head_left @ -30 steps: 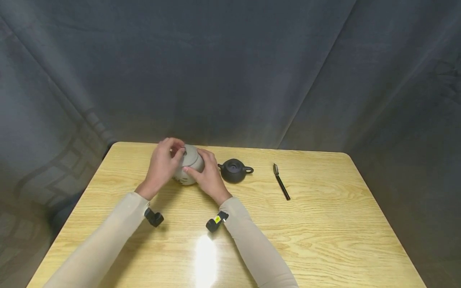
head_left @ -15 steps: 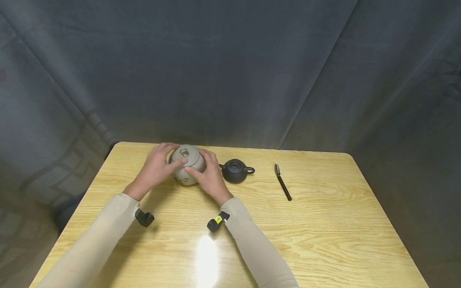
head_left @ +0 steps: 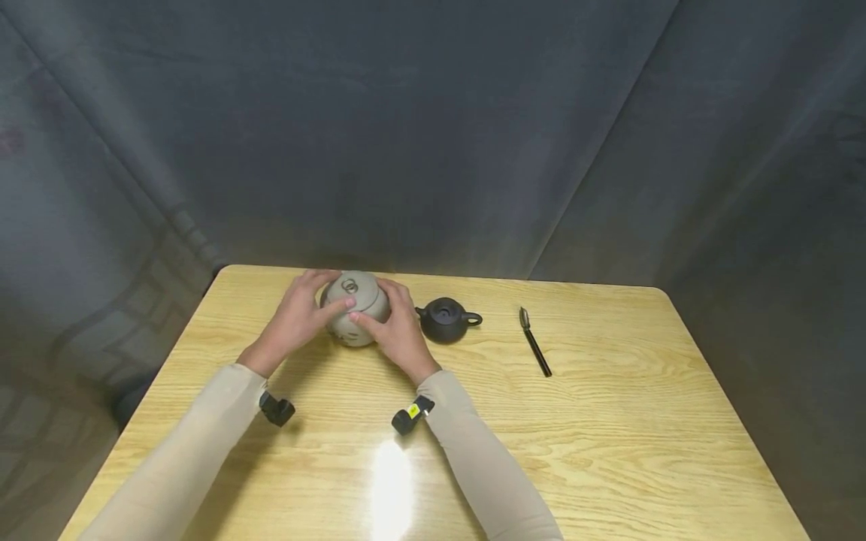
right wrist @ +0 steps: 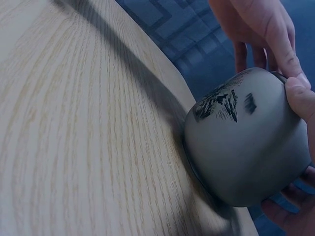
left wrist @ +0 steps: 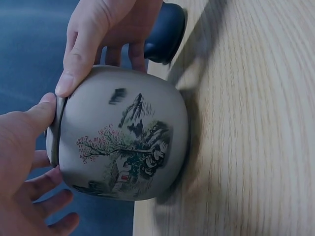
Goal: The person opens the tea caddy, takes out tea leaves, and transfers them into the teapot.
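Observation:
A round grey ceramic jar (head_left: 352, 336) stands upright near the table's back left, its side painted with a tree, hills and a small house, as the left wrist view shows. On its mouth sits a grey lid (head_left: 366, 291) with a ring-shaped knob. My left hand (head_left: 295, 315) spans the lid, thumb at the near rim and fingers round the left side. From the right, my right hand (head_left: 402, 335) grips the jar's body, its thumb (left wrist: 74, 69) up by the lid's edge. The two thumbs nearly meet. Fingers behind the jar are partly hidden.
Just right of my right hand stands a small dark teapot (head_left: 444, 324), its handle pointing right. Farther right lies a black-handled tool with a metal head (head_left: 536, 349), like a peeler. A grey curtain (head_left: 433, 150) hangs behind the wooden table (head_left: 609, 421).
My left hand has let go of the lid's knob and shifted to hold the lid across its rim. The right hand stays on the jar. In the last half second little has moved.

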`<state>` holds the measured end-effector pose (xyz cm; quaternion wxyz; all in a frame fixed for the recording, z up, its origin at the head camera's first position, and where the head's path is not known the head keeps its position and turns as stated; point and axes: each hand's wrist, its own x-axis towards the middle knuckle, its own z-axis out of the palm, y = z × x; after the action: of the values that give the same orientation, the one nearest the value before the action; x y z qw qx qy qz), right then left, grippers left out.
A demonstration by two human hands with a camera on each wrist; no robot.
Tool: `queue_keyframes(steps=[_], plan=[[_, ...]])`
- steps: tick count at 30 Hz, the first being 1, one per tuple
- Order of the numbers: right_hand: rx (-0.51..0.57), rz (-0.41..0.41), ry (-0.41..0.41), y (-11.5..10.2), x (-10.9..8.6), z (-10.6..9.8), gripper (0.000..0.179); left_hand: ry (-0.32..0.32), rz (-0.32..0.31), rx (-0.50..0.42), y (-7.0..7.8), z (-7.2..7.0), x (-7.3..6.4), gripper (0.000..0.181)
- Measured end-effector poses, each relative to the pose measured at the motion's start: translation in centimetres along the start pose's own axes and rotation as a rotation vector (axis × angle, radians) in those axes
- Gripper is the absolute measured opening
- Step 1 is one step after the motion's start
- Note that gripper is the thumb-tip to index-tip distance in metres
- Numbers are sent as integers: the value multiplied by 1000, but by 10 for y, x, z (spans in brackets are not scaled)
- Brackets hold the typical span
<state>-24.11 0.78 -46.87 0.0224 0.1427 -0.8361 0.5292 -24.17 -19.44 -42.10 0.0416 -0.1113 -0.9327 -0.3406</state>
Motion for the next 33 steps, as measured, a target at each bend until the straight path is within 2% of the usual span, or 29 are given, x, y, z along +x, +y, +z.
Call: queue_keyframes(steps=[5, 11, 14, 27, 33], plan=[[13, 0, -2, 0, 0, -1, 79, -21, -6, 3, 1, -2, 1, 71], [10, 5, -6, 0, 0, -2, 79, -27, 43, 147, 8, -4, 8, 74], [-1, 3, -10, 0, 0, -2, 79, -33, 43, 184, 12, -5, 10, 77], [5, 2, -10, -1, -3, -5, 81, -135, 10, 217, 25, -11, 16, 80], [17, 13, -11, 0, -4, -8, 80, -146, -6, 206, 26, -7, 21, 81]])
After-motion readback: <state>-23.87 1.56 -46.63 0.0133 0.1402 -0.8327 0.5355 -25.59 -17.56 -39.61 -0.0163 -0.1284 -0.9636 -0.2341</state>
